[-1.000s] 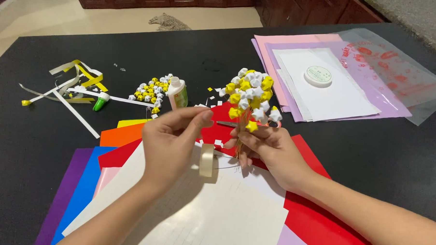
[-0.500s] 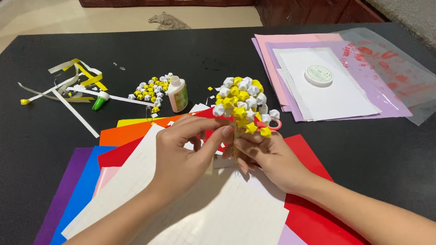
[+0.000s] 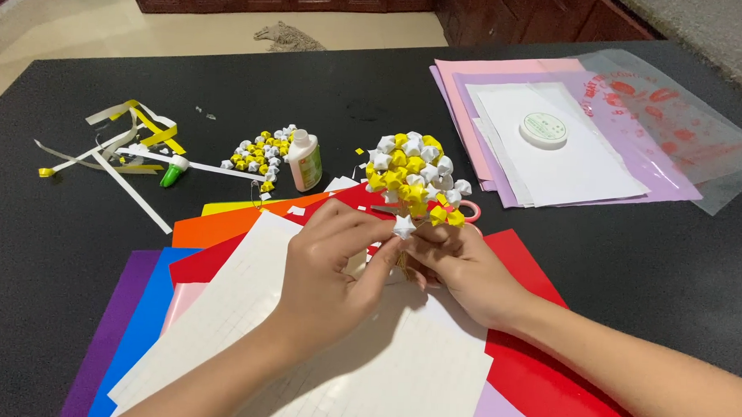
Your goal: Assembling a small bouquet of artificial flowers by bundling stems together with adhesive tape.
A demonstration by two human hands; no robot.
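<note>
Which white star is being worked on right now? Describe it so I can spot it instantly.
Start at the fan of coloured paper sheets on the black table, where the left hand and right hand meet. Above them is the yellow-and-white star bouquet. The white paper star is the single one at the left fingertips, below the cluster.
</note>
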